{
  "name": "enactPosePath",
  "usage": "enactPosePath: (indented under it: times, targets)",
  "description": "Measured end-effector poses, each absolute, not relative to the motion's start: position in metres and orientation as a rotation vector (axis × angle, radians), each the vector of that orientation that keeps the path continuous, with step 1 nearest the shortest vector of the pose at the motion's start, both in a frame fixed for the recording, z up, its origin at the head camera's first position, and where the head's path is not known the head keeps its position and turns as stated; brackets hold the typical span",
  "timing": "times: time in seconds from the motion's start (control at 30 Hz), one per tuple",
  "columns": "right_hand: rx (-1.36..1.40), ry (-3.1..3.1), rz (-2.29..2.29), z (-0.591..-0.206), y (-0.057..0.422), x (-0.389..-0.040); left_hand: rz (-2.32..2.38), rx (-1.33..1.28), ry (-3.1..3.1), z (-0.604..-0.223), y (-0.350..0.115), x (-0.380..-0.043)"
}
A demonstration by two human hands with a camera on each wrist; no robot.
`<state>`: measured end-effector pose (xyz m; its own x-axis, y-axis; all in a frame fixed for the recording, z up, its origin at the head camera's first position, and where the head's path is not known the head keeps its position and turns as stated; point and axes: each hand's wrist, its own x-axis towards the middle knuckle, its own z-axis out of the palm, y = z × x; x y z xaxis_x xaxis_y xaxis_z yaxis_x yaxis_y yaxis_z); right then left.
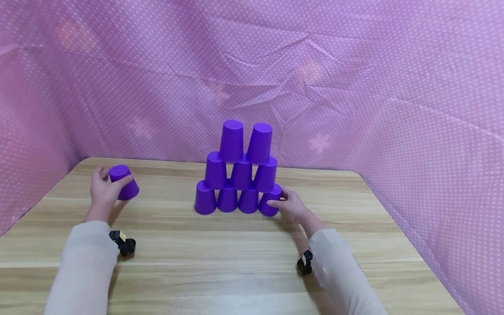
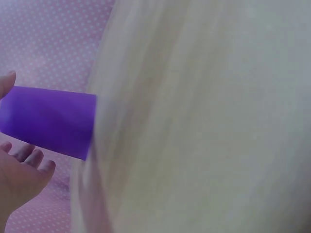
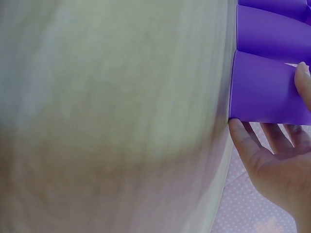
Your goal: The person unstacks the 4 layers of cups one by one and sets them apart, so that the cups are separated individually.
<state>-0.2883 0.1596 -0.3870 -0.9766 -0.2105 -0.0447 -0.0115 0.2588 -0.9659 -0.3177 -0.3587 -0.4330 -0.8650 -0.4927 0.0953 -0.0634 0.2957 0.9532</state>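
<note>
In the head view, several purple cups form an upside-down stack of three rows, with two cups point(image 1: 233, 140) on top. My right hand point(image 1: 292, 205) is at the bottom row's right end cup point(image 1: 269, 202), holding it with the thumb in front and fingers along its outer side. The right wrist view shows an index fingertip point(image 3: 235, 125) at that cup's rim. Far to the left, my left hand point(image 1: 104, 189) is around a separate upside-down purple cup point(image 1: 127, 189). In the left wrist view, its fingers point(image 2: 36, 160) are spread beside the cup with a gap.
The wooden table point(image 1: 189, 271) lies under everything, its far edge close behind the stack. A pink dotted cloth point(image 1: 252, 65) hangs around the back and sides. Black wrist cameras point(image 1: 125, 245) are strapped by both sleeves.
</note>
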Motion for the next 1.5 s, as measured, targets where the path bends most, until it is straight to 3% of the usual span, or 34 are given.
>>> enactPosePath:
  times: [0.33,0.57,0.87,1.5]
  targets:
    - [-0.24,2.325,-1.792,-0.378,0.16,-0.282,-1.655,0.429,-2.2,-0.35,-0.31,-0.276]
    - [-0.233,2.36,-1.785,-0.392,0.164,-0.289,-1.697,0.409,-2.11,-0.353,-0.321,-0.301]
    - [-0.232,2.398,-1.748,-0.39,0.166,-0.289,-1.672,0.216,-2.108,-0.293,-0.255,-0.27]
    - [-0.208,2.344,-1.748,-0.385,0.168,-0.286,-1.912,-0.135,-1.97,-0.261,-0.184,-0.271]
